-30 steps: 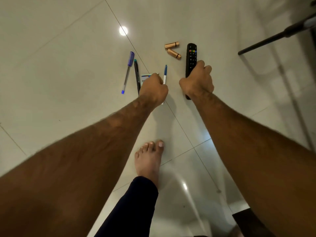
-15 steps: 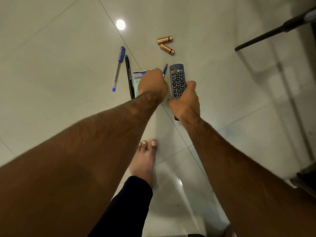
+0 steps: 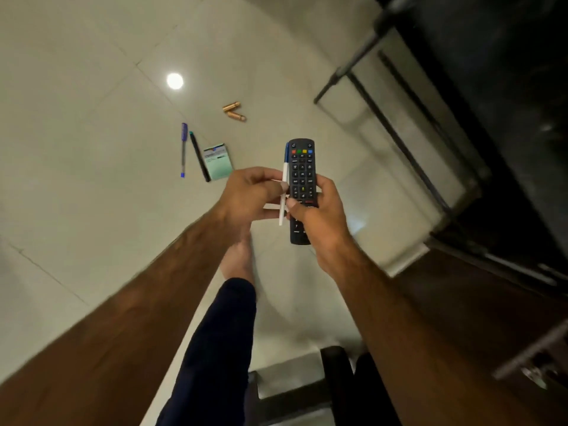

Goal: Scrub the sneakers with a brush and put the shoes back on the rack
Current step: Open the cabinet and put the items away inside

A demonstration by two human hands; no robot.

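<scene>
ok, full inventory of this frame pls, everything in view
remote: 1, black with coloured buttons, held up in the right hand
white pen: 1, white barrel, blue cap, pinched by the left hand, beside the remote's left edge
purple pen: 1, purple-blue, on the floor, left of the black pen
black pen: 1, black with a teal end, on the floor, along the box's left side
small box: 1, green-teal, on the floor
batteries: 2, copper, on the floor, beyond the box
floor: pale glossy tiles
metal frame: dark, upper right
left hand: 1, holds the white pen
right hand: 1, grips the remote
foot: 1, bare, on the floor
trouser leg: 1, dark navy
</scene>
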